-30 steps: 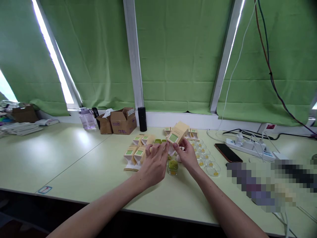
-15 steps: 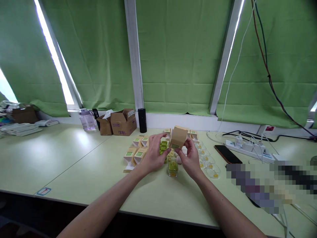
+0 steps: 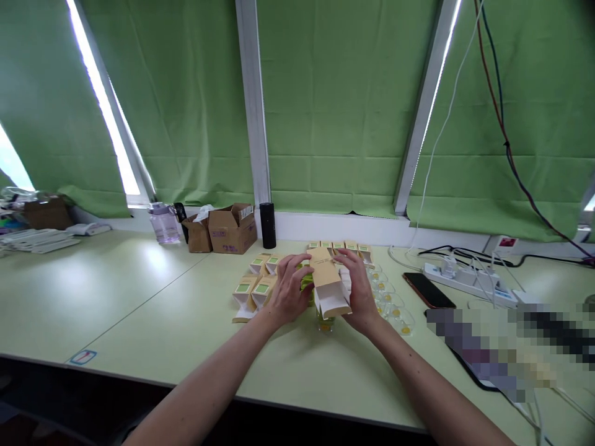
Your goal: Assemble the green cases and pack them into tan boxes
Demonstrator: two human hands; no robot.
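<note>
The left hand (image 3: 292, 290) and right hand (image 3: 362, 292), fingers half curled, hold 1 open box (image 3: 326, 272) between them above the bench (image 3: 186, 337).

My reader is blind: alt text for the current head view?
A person's left hand and right hand hold a tan carton, its near end open, over a pale table; similar cartons sit left, clear containers right.

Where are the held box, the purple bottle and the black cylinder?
Held box (image 3: 327, 275), head view: brown outer panel.
Purple bottle (image 3: 166, 227), head view: translucent body.
Black cylinder (image 3: 268, 226), head view: side, mid-height.
</note>
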